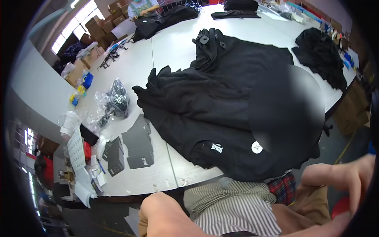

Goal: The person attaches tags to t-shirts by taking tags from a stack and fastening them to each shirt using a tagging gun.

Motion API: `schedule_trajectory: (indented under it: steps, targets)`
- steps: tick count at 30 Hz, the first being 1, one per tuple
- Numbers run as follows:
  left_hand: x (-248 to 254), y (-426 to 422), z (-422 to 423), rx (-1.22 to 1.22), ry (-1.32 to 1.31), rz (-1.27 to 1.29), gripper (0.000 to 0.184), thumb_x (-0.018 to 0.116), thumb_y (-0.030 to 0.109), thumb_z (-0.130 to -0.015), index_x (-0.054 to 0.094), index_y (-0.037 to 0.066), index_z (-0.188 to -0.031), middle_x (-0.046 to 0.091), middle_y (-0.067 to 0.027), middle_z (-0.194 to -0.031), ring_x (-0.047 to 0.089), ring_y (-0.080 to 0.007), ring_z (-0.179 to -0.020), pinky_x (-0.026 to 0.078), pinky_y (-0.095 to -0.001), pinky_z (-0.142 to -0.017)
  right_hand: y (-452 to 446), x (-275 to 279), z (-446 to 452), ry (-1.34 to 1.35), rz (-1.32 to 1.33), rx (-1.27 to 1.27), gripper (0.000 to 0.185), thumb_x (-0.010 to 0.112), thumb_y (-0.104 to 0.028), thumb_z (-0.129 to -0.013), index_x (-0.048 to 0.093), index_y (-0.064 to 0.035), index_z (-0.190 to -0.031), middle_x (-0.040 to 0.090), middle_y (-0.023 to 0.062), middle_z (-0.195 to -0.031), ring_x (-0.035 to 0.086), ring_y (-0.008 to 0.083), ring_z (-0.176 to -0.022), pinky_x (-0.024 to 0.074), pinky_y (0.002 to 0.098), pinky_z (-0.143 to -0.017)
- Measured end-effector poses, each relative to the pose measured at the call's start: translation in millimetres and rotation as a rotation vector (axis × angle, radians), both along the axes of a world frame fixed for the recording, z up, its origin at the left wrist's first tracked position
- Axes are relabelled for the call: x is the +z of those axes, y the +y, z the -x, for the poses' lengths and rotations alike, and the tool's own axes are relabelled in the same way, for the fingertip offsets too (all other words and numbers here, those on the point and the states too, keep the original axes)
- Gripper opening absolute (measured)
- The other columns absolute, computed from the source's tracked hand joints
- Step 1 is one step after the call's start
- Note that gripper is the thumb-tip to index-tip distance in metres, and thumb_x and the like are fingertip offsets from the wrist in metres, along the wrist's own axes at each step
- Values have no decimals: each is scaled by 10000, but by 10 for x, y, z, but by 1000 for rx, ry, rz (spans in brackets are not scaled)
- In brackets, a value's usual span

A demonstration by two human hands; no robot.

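Clothing of the wearer: striped garment [237, 213], narrow dark and pale stripes, the upper part [221, 191] tinted olive-beige, the folds bunched across the front; tartan cloth [282, 187], red and dark navy, crossed by thin pale lines, adjoining the stripes at one side; tan-brown cloth [319, 201] beyond it. Forearms bare, with smooth, rounded contours.

No wording can be read for certain: the white neck print [216, 148] and round white sticker [257, 147] on the black garment [233, 136] near the table's [189, 176] front edge, the dark cards' [138, 149] small white lettering and the gridded sheet [77, 149] by the front-left corner are too small or blurred.
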State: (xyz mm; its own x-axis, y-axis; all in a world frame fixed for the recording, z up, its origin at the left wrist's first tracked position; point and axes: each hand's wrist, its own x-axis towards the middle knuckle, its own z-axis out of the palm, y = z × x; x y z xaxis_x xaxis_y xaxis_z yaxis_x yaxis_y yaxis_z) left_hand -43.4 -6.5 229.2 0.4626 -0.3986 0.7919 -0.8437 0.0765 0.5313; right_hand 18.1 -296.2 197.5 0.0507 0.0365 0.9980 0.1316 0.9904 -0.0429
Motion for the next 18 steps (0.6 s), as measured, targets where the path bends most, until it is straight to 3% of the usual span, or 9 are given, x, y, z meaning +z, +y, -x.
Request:
schedule_trajectory:
  steps: [5,11,15,18]
  targets:
    - [-70,-97,92,-1,-93,118,168,551,94,-874,621,34,-1014,621,-111,-1004,578,-127,-874,520,-347,-747,-65,130,-126,-67,117,54,386,677,-248,-809,576,-103,-1151,529,112,-1226,603,324,-1046,476,552,-904]
    - [-187,-167,127,-3,32,195,176,567,85,-856,624,40,-1016,621,-115,-1028,593,-134,-895,531,-350,-743,-188,-176,29,102,203,127,349,676,-241,-810,590,-115,-1124,542,105,-1143,612,307,-990,488,525,-868]
    - [-359,-199,278,-19,-17,222,183,578,79,-845,626,43,-1018,621,-118,-1044,602,-139,-910,538,-352,-739,-1812,-919,363,79,244,161,324,676,-235,-812,600,-123,-1106,551,100,-1088,619,296,-953,495,507,-843]
    - [-453,-160,25,-28,27,230,190,586,75,-836,628,46,-1019,621,-121,-1056,609,-142,-921,543,-354,-737,-2059,-1365,371,142,256,192,306,675,-232,-812,607,-129,-1092,558,96,-1047,623,288,-924,501,493,-825]
